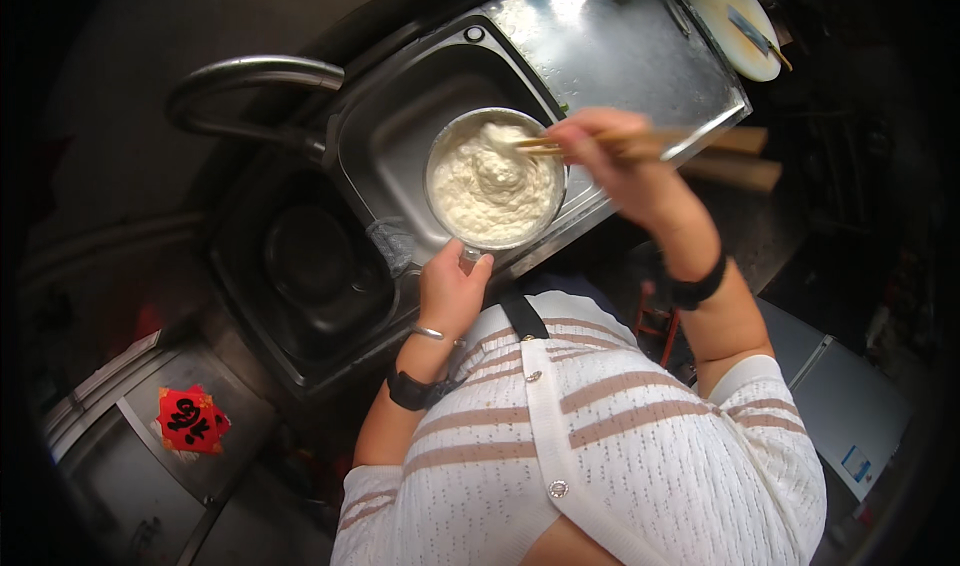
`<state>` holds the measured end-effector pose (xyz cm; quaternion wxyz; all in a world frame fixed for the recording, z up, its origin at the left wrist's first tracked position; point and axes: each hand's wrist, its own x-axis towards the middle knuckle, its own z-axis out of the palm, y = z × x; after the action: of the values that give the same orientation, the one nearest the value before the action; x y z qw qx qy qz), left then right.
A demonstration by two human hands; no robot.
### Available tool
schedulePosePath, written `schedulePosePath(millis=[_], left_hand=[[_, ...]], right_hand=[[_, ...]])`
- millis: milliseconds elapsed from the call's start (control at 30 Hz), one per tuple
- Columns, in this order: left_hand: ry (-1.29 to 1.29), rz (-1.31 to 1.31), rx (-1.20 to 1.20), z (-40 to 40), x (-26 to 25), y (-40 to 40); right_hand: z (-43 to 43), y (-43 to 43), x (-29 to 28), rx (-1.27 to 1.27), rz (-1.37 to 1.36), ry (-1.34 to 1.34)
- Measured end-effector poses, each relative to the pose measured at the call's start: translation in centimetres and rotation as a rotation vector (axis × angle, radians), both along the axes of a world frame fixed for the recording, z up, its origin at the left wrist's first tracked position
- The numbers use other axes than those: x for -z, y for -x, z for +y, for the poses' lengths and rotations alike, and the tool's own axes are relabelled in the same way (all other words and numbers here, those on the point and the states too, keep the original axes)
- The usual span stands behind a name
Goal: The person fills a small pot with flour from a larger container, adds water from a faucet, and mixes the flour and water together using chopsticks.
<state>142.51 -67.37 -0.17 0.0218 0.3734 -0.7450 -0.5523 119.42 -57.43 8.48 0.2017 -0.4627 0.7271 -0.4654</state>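
Note:
A round metal pot point(428, 183) stands or is held over the near right part of a steel sink, with thick, pale, sticky batter or dough point(480, 198) inside. My left hand point(453, 285) grips its short handle on the near side. In my right hand point(611, 153) are long wooden chopsticks point(705, 146), their tips in the batter near the pot's far right side. The thick ends of the chopsticks are blurred. Some batter is heaped around the tips. Whether the pot's base touches the sink cannot be seen.
Around the pot is the sink basin point(397, 131), with a curved metal faucet point(255, 67) at its left. A grey mesh cloth point(391, 245) lies on the divider beside a second, dark basin point(315, 266). Far right, a knife point(748, 30) rests on a round cutting board point(712, 3) beyond the steel drainboard point(622, 48).

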Motion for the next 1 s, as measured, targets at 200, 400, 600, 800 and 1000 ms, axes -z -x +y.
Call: schedulePosePath(millis=[200,400,600,800,1000], left_hand=[[0.042,-0.029,0.001,-0.4,-1.3,0.2],[-0.003,-0.005,-0.028,-0.6,-1.2,0.2],[0.029,0.034,-0.001,-0.6,-0.8,0.4],[0.011,0.066,-0.001,-0.1,-0.7,0.5],[0.014,-0.006,0.033,-0.3,-0.7,0.3]], right_hand=[[1.3,0.3,-1.1,-0.029,-0.328,-0.128],[0.2,-2.2,-1.4,-0.367,0.057,-0.097],[0.7,-2.5,-0.2,-0.196,0.180,0.037],[0.8,-1.4,0.4,0.012,-0.025,0.062],[2.1,0.4,-0.6,0.194,-0.329,0.017]])
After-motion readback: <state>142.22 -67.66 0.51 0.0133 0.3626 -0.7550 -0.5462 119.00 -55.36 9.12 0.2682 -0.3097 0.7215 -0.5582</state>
